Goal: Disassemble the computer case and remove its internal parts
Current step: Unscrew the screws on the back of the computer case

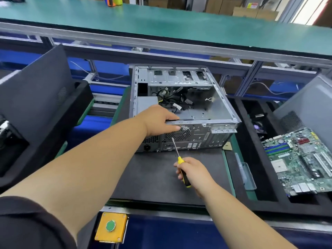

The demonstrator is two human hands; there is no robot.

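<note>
Computer case [201, 112] lies open at frame centre on dark mat [161, 177], cables [177, 103] inside; left hand [159, 121] grips its near top edge, thumb over rear fan grille [179, 134]; right hand [194, 173] fingers wrapped round yellow-black screwdriver [180, 164], tip at grille; motherboard [301, 162] lies at right.

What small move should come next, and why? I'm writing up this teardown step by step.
Probably seat the screwdriver tip on a screw in the rear panel beside the fan grille. The right hand grips its yellow-black handle with the tip at the grille, and the left hand steadies the computer case by its top rear edge. The motherboard is already out.
</note>
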